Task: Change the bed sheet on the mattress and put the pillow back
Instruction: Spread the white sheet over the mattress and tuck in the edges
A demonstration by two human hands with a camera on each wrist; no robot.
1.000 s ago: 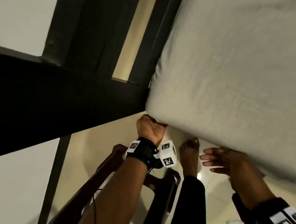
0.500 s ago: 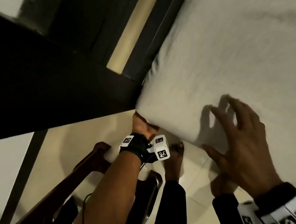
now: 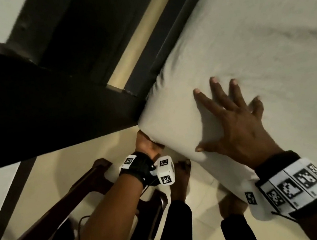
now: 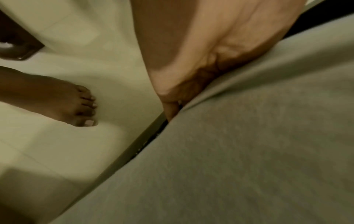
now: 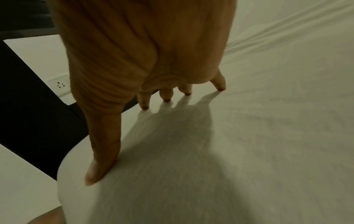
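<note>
A pale bed sheet (image 3: 256, 46) lies stretched over the mattress, whose near corner (image 3: 154, 124) juts toward me. My left hand (image 3: 147, 144) is low at the underside of that corner. In the left wrist view its fingers (image 4: 184, 92) curl into the sheet (image 4: 258, 144) where it meets the dark bed base, and a crease runs away from them; the fingertips are hidden. My right hand (image 3: 235, 126) lies flat on top of the corner with fingers spread. The right wrist view shows its fingertips (image 5: 166, 97) and thumb pressing the sheet (image 5: 249, 136). No pillow is in view.
A dark bed frame (image 3: 52, 107) runs left from the corner. A brown wooden chair (image 3: 93, 184) stands on the pale tiled floor (image 3: 76, 159) under my left arm. My bare feet (image 3: 180, 180) are beside the bed. A wall socket (image 5: 60, 85) shows at left.
My right hand rose from the mattress side onto the top of the corner and spread flat. The left hand stayed under the corner. My head moved nearer.
</note>
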